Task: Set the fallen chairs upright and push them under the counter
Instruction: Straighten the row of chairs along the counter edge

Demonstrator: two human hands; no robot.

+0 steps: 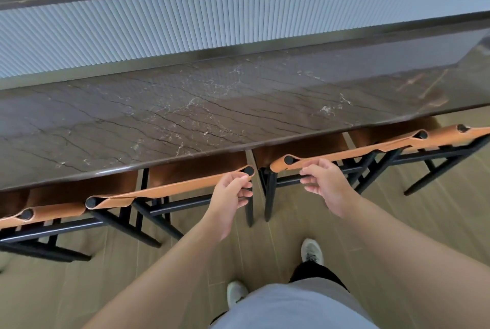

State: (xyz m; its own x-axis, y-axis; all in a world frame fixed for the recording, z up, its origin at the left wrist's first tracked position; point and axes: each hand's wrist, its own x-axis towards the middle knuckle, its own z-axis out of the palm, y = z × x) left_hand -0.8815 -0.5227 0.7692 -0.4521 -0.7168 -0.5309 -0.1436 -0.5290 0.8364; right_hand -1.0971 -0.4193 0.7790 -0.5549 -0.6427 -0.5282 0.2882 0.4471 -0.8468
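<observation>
Four chairs stand upright in a row along the near edge of the counter point(185, 105), their seats tucked beneath its overhang and their tan leather backrests just outside the edge. A narrow gap of floor point(258, 222) separates the two middle chairs; open wooden floor lies behind the row, where the person's feet stand.

The left hand point(233, 193) is at the right end of the left-middle chair's backrest point(169, 189), fingers point(242, 182) curled at the strap near its black post cap; a firm grip cannot be confirmed. The right hand point(324, 182) is just below the left end of the right-middle chair's backrest point(344, 153), fingers loosely curled, holding nothing.

Both backrests run lengthwise parallel to the counter edge, the chairs facing the counter.
</observation>
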